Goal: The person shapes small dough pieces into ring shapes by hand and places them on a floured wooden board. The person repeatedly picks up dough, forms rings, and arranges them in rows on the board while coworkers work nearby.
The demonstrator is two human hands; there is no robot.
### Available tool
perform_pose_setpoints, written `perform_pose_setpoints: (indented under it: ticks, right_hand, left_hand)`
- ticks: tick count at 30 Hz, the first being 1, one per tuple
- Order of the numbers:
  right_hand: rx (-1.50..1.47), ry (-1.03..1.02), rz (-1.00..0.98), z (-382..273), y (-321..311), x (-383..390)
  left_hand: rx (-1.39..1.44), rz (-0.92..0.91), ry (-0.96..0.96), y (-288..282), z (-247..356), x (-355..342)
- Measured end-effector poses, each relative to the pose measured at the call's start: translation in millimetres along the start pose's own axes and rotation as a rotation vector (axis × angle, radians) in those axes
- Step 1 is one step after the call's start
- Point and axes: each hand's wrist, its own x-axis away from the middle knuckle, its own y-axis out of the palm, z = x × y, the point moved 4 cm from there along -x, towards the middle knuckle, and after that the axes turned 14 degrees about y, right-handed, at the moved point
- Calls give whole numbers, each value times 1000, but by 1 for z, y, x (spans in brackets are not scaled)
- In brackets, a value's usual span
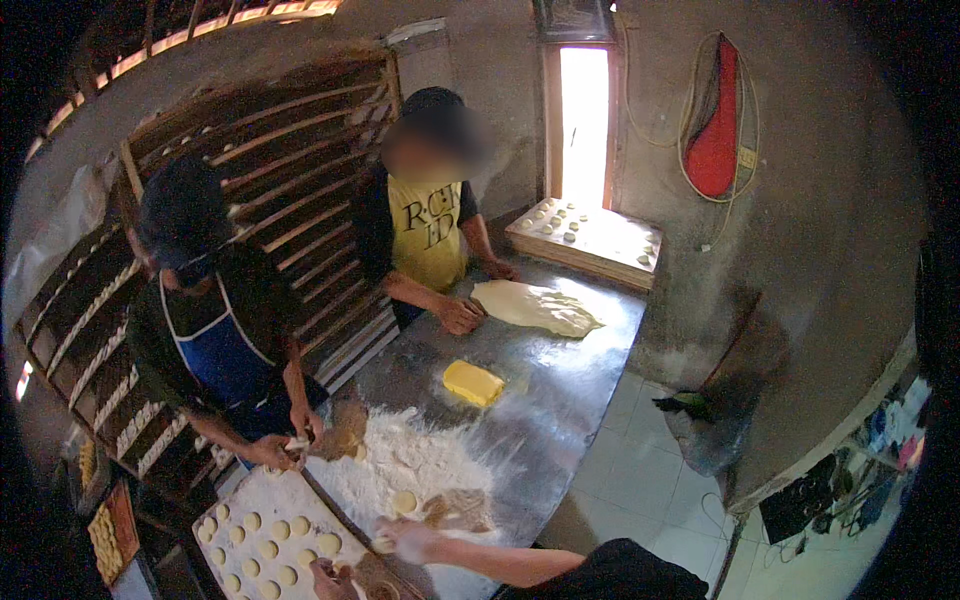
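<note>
At the lower edge, my left hand (333, 582) is curled at the tray, its fingers bent against a small pale dough round (344, 573); the frame cuts off part of it. My right hand (412, 543), floury and slightly blurred, reaches in from the lower right, over the tray's edge. Another dough round (382, 546) shows at its fingertips. Rows of flat dough rounds (269, 549) lie on the floured tray (240, 500). Just beyond my right hand, a single dough disc (404, 502) rests in the spread flour (400, 450) on the metal table (540, 450).
Across the tray, a co-worker in a blue apron (215, 345) handles dough. Another person (425, 230) presses a large dough sheet (535, 306) at the far end. A yellow block of fat (473, 383) sits mid-table. Stacked trays (585, 235) stand behind; a wooden rack (300, 220) lines the left.
</note>
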Motion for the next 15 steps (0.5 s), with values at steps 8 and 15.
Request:
perform_pose_setpoints:
  ticks: [8,15]
  right_hand:
    - [956,351,106,40,-144,60]
    - [204,359,-120,34,-170,55]
  left_hand:
    - [-561,-330,615,180,133,-52]
    - [-52,24,176,183,178,-27]
